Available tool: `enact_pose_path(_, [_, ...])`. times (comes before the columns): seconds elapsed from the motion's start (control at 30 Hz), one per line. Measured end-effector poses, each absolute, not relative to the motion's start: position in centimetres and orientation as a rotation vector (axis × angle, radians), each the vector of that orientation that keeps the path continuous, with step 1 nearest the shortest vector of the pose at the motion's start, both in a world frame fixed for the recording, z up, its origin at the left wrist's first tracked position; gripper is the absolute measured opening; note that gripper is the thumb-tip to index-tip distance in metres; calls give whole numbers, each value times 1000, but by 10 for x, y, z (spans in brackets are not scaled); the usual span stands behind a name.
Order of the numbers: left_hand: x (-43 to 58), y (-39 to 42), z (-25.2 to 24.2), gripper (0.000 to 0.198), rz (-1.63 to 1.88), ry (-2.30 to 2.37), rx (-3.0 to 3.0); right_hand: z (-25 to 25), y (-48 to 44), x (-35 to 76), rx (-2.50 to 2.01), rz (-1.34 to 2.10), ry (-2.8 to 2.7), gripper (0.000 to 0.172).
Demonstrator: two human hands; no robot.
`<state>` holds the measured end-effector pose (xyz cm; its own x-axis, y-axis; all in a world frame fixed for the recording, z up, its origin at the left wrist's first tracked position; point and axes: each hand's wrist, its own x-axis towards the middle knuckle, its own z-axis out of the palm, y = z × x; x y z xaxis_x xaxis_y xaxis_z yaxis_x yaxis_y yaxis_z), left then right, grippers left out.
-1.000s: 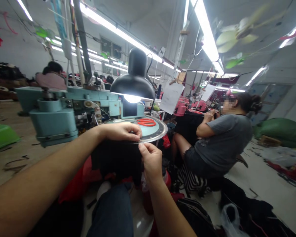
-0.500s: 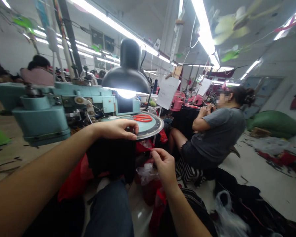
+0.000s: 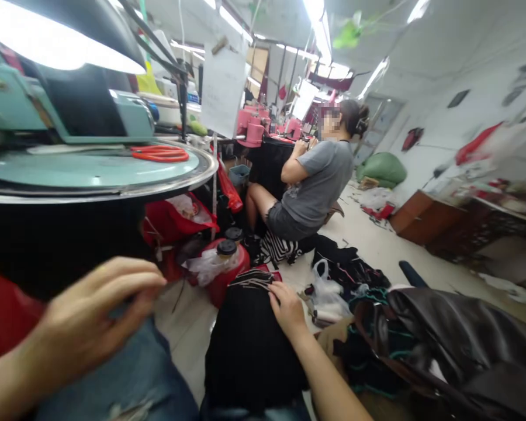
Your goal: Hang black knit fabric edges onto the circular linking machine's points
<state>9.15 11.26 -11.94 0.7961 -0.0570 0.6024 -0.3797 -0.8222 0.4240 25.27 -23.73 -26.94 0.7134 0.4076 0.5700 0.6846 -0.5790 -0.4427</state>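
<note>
A stack of black fabric pieces (image 3: 249, 345) with thin pale lines along its far edge lies over my right thigh. At that edge, the thumb and fingertips of my right hand (image 3: 287, 307) come close together on the cloth. My left hand (image 3: 109, 304) hovers over my left jeans leg (image 3: 127, 374), smeared by motion. Its fingers are loosely bent, the thumb is apart, and nothing shows in it. Above it is the round machine table (image 3: 87, 169), where red-handled scissors (image 3: 160, 153) lie.
A black lamp (image 3: 92, 29) glows over the pale-green machine (image 3: 9, 93). Under the table stand a red container (image 3: 228, 278) and a red bag (image 3: 175, 219). A seated co-worker (image 3: 311, 181) is ahead. At right lie a plastic bag (image 3: 328, 292) and a dark leather bag (image 3: 469, 345).
The view has swung right and down. My right hand has moved from beneath the table edge to the black fabric stack. My left hand has left the tabletop and come down over my leg.
</note>
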Motion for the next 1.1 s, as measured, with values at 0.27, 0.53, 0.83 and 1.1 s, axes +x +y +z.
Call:
enact_pose_path(0.27, [168,12,-209,25,420,-494,2554,-247,-218,250,-2297,-667,-901,19])
enact_pose_path(0.53, [211,-24,-226,17,287,-515,2795,-242,-210,237,-2407,-579,-1047,33])
enact_pose_path(0.83, [158,12,-162,16,117,-314,3057,-208,-209,242,-2217,-400,-1018,23])
enact_pose_path(1.1, [119,99,-32,27,986,-395,2819,-68,-135,255,-1682,190,-1092,7])
